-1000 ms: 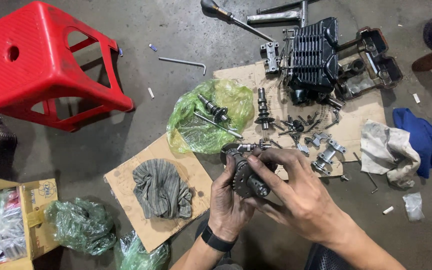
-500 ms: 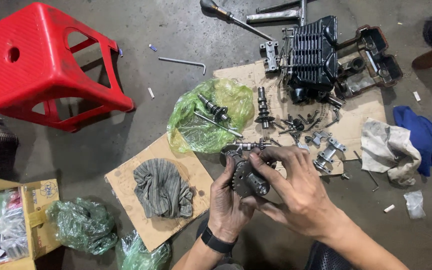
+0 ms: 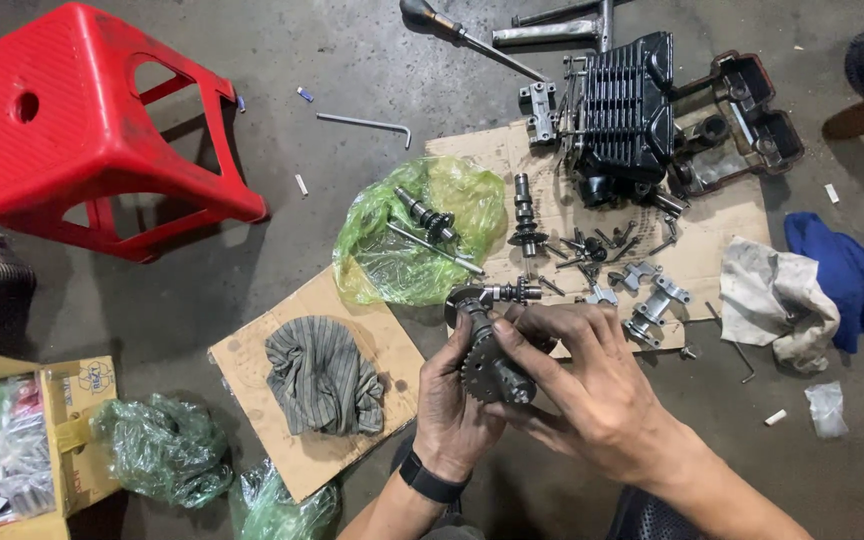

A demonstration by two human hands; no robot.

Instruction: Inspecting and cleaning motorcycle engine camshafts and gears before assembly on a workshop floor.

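Hands together low centre: left hand [image 3: 452, 400] grips the gear shaft [image 3: 492, 355] from below, right hand [image 3: 592, 395] clasps its side, shaft's long axis pointing away toward the cardboard [image 3: 712, 250].

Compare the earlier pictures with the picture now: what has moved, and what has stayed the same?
Very little changed. Both hands keep their grip on the toothed gear shaft: the left hand holds it from below, and the right hand has shifted its fingers only slightly over it. Nothing was picked up or let go. The red stool, green bag, engine block and striped rag lie as before.
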